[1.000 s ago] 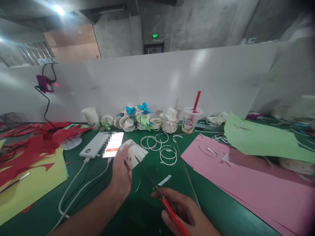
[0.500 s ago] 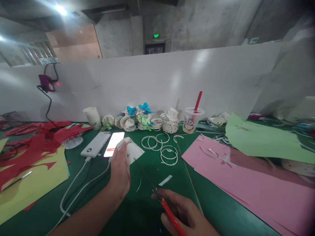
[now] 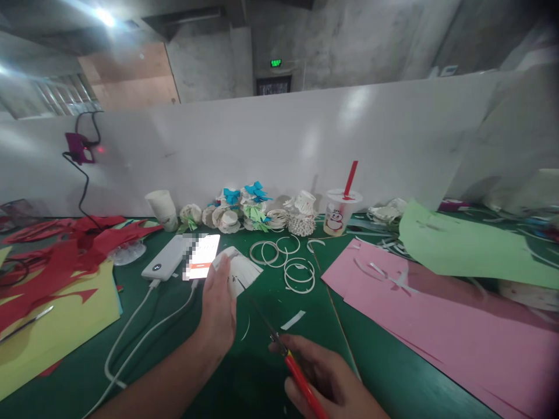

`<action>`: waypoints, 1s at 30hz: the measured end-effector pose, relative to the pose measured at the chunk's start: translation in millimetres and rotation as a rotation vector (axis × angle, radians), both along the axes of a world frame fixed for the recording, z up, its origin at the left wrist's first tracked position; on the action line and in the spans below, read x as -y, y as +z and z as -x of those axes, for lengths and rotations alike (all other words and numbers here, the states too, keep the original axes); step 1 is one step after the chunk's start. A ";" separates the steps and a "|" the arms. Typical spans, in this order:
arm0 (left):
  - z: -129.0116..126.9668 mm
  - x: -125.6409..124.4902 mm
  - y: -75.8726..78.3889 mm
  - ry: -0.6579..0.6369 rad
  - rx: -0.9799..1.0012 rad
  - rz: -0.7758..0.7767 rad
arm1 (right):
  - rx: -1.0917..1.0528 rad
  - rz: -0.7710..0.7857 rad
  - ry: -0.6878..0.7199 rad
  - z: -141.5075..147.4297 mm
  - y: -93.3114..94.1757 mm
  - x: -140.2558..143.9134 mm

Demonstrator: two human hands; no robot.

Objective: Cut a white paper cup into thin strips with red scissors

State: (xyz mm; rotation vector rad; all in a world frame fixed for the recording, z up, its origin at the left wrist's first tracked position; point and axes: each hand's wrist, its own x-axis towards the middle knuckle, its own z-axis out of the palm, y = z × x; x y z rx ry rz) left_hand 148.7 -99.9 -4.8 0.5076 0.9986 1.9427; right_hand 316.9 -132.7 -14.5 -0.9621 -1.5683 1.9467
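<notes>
Red-handled scissors (image 3: 279, 343) sit in my right hand (image 3: 332, 381), fingers wrapped tight around the handles, the dark blades angled up and left with their tip at the lower edge of a white paper cup cut into strips (image 3: 239, 270). My left hand (image 3: 220, 308) holds that cup just above the green surface (image 3: 262, 372), thumb and fingers closed on its near side, the slit wall fanning out to the right.

Just left of the cup lie a lit white phone (image 3: 201, 256) and a white power bank (image 3: 165, 258), each trailing a white cable (image 3: 131, 337) toward me. Thin white paper rings (image 3: 286, 262) lie scattered just right of the cup, and a short white paper strip (image 3: 292, 320) rests between the blades and the rings. Large pink paper sheets (image 3: 437, 314) cover the surface at right, with a pale green sheet (image 3: 471, 244) behind them. Red paper cutouts (image 3: 56, 256) overlap a yellow sheet (image 3: 65, 326) at left. Along the white partition stand finished paper-cup flowers (image 3: 244, 212) and a plastic drink cup with a red straw (image 3: 338, 212).
</notes>
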 end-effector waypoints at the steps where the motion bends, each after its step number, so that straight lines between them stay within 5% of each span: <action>1: -0.1 0.2 0.1 0.008 -0.003 0.005 | 0.010 -0.005 0.012 -0.4 1.5 -0.7; 30: -3.2 3.4 2.3 0.023 -0.030 0.077 | 0.047 -0.109 0.014 -2.1 0.1 -3.1</action>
